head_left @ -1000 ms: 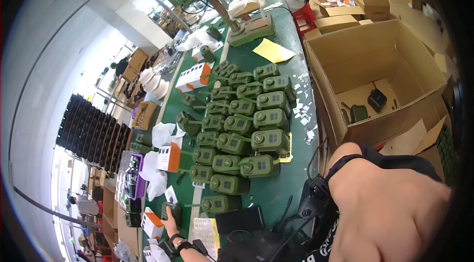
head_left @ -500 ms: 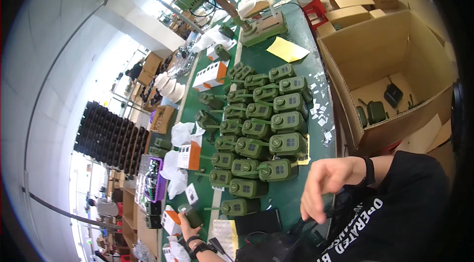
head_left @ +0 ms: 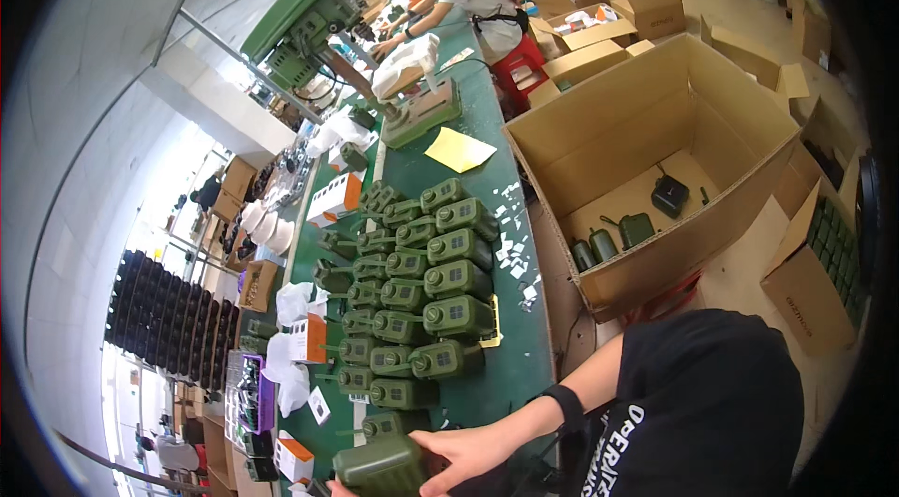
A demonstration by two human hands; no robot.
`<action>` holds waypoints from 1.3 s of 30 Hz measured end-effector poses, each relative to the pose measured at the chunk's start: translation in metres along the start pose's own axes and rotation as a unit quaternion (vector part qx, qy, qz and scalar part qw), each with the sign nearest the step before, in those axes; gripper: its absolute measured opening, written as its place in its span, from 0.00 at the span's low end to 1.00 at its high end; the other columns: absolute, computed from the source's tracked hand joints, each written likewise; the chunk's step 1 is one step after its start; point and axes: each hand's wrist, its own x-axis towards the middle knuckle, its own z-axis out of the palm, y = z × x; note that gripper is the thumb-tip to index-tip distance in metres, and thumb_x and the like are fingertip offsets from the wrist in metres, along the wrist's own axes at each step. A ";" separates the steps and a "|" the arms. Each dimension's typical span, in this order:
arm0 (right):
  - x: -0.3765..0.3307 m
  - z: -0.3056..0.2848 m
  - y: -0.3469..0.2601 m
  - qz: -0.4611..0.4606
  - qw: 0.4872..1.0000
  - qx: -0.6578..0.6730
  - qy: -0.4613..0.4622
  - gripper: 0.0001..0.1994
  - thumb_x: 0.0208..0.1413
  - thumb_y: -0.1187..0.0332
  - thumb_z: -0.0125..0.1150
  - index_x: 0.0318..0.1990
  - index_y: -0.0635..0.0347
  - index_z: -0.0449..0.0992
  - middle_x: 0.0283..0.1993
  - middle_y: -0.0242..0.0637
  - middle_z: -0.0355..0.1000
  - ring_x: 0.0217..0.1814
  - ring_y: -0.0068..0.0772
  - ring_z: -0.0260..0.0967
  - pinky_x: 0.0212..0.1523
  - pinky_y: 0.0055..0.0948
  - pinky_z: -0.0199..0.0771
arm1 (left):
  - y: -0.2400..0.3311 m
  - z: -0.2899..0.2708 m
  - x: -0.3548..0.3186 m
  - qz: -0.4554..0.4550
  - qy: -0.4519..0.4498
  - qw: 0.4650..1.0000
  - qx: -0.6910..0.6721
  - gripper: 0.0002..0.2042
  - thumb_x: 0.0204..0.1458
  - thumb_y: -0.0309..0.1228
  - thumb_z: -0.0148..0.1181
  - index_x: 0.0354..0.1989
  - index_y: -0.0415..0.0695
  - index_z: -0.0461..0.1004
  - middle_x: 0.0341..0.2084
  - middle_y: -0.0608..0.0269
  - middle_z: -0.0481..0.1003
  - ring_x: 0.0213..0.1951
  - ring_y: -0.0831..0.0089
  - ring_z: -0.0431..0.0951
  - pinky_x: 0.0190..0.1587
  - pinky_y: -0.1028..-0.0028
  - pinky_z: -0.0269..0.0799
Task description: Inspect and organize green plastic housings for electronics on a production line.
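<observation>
A green jerrycan-shaped device (head_left: 379, 465) is between my hands at the lower edge of the view, over the near end of the bench. My right hand (head_left: 473, 456) closes on its right side, thumb and fingers around the end. Of my left hand (head_left: 339, 489) only a fingertip or so shows, pressed against the device's lower left; the rest is cut off by the frame. Just beyond stand several rows of like green devices (head_left: 458, 317) with round caps and dark four-pane panels, the closest (head_left: 395, 423) partly behind the held one.
A large open carton (head_left: 655, 258) at right holds several green devices. A green drill press (head_left: 421, 113) stands farther along the green bench (head_left: 524, 347), near a yellow sheet (head_left: 459, 150). White-orange boxes (head_left: 307, 338) line the left side. A person (head_left: 478, 1) works at the far end.
My right hand has come down and left from above the bench onto the green device. My left hand has brought it rightward from the left side. The view has shifted right.
</observation>
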 end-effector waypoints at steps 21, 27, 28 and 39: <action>-0.030 -0.013 -0.053 -0.203 0.969 -0.139 -0.017 0.30 0.44 0.68 0.68 0.55 0.63 0.63 0.57 0.41 0.60 0.55 0.33 0.61 0.48 0.31 0.68 | 0.035 0.005 -0.036 -0.259 0.162 0.781 -0.545 0.43 0.33 0.51 0.66 0.54 0.34 0.59 0.45 0.50 0.66 0.47 0.61 0.70 0.50 0.66 0.67; -0.029 -0.010 -0.064 -0.173 0.971 -0.167 -0.016 0.24 0.45 0.68 0.67 0.52 0.60 0.68 0.51 0.39 0.64 0.50 0.31 0.64 0.40 0.27 0.70 | 0.032 0.008 -0.041 -0.287 0.141 0.756 -0.571 0.42 0.34 0.51 0.63 0.55 0.33 0.57 0.47 0.48 0.64 0.47 0.60 0.70 0.50 0.64 0.67; -0.029 -0.007 -0.063 -0.171 0.971 -0.167 -0.017 0.24 0.45 0.68 0.67 0.52 0.60 0.68 0.51 0.39 0.64 0.50 0.31 0.64 0.40 0.27 0.70 | 0.033 0.009 -0.042 -0.293 0.141 0.751 -0.574 0.42 0.35 0.52 0.62 0.55 0.34 0.57 0.48 0.48 0.64 0.48 0.60 0.69 0.50 0.65 0.67; -0.028 0.001 -0.053 -0.063 0.997 -0.012 0.052 0.33 0.44 0.69 0.68 0.59 0.61 0.59 0.52 0.41 0.64 0.51 0.31 0.62 0.48 0.27 0.68 | 0.037 0.010 -0.030 -0.347 0.183 0.700 -0.596 0.44 0.29 0.53 0.69 0.50 0.31 0.61 0.40 0.50 0.69 0.42 0.63 0.73 0.45 0.68 0.71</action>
